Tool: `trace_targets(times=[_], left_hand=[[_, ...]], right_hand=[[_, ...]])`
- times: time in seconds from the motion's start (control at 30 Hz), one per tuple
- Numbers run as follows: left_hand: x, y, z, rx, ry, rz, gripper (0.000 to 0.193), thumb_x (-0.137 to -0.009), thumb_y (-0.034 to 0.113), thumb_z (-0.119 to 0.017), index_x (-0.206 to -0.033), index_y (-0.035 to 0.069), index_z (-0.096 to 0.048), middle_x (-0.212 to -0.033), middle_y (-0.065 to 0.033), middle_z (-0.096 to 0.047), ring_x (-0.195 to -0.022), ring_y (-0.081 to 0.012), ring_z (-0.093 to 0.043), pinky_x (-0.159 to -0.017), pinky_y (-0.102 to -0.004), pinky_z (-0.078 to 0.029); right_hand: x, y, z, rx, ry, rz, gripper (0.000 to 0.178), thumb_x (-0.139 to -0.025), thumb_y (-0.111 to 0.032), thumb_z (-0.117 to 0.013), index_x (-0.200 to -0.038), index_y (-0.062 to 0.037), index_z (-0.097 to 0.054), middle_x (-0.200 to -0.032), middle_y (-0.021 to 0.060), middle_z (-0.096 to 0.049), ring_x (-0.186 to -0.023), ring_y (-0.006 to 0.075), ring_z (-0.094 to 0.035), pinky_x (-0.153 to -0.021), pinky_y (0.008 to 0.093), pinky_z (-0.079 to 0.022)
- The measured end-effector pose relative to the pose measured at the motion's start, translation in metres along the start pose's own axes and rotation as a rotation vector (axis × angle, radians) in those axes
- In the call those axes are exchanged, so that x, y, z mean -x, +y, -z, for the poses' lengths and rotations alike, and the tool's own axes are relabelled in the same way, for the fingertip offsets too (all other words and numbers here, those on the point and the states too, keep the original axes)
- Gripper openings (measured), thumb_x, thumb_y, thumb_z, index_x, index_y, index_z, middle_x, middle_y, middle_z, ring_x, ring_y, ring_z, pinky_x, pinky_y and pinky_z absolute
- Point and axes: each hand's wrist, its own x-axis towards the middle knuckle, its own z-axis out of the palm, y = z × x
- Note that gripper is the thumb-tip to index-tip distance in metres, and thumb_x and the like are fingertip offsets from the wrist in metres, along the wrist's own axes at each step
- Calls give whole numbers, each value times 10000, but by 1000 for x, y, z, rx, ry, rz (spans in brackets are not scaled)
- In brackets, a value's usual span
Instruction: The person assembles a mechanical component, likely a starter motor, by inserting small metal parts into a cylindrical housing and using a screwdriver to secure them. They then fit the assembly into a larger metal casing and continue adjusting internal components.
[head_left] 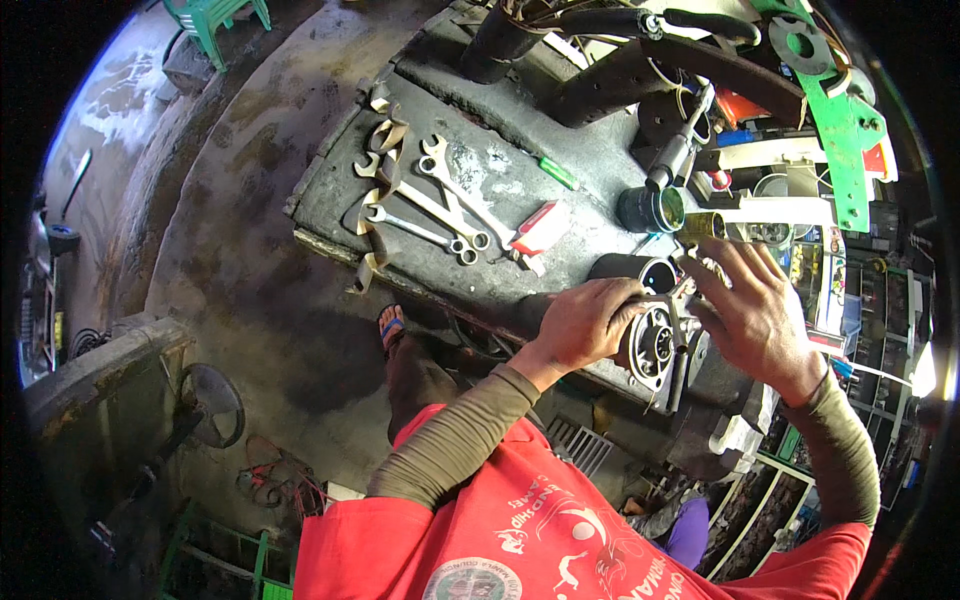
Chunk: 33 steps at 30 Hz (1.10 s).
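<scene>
My left hand [585, 322] grips the rim of a round metal engine part [655, 345] with holes in its face, at the near edge of a dark, greasy workbench [340, 190]. On the right side of the same part rests my right hand [755, 305], its fingers spread and its fingertips touching the top. A black cylinder [625, 267] stands just behind the part. Whether the right hand holds a small piece is hidden.
Several wrenches [440, 200] and a red flat box [540, 228] lie on the bench to the left. A green-topped can [650, 208], cables and a green metal bracket [845, 130] crowd the far right. The concrete floor [240, 250] lies left, with a green stool [210, 20].
</scene>
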Motion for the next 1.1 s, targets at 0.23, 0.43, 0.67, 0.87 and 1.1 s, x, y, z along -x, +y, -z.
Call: trace_targets(times=[0.23, 0.43, 0.67, 0.87, 1.1], left_hand=[[4, -3, -4, 86, 55, 61, 438, -931, 194, -828, -1303, 90, -622, -1043, -130, -775, -936, -319, -781, -761, -406, -616], [3, 1, 0, 30, -69, 151, 380, -962, 221, -803, -1256, 61, -623, -1093, -143, -776, -960, -350, -776, -765, -428, -616], [-1, 1, 2, 27, -20, 22, 275, -959, 151, -785, -1200, 63, -686, -1016, -150, -772, -906, -348, -774, -761, -422, -614], [-2, 3, 2, -94, -70, 9, 183, -980, 136, -763, -1134, 54, -708, -1031, -137, -767, -926, -351, -759, -786, -423, -599], [-4, 7, 6, -78, -81, 2, 187, -1004, 127, -745, -1140, 1, -728, -1075, -178, -770, -983, -370, -765, -835, -409, -601]], right_hand=[[-13, 0, -15, -911, -293, -864, 474, -1019, -342, -713, -699, 7, -718, -538, 143, -607, -438, 298, -542, -505, 434, -449], [-5, 3, 0, 90, -12, 197, 344, -773, -169, -787, -1093, -66, -719, -1083, 63, -667, -1170, 261, -637, -991, 475, -501], [5, 15, -36, -775, -246, -648, 542, -983, -456, -735, -716, 16, -735, -568, 201, -625, -520, 388, -643, -566, 500, -510], [12, 14, -12, 127, -91, 241, 256, -858, -312, -727, -1002, -103, -762, -1198, 90, -711, -1187, 250, -683, -1071, 431, -487], [12, 7, -40, -624, -155, -572, 445, -944, -413, -732, -948, 31, -760, -846, 262, -737, -790, 425, -763, -716, 532, -604]])
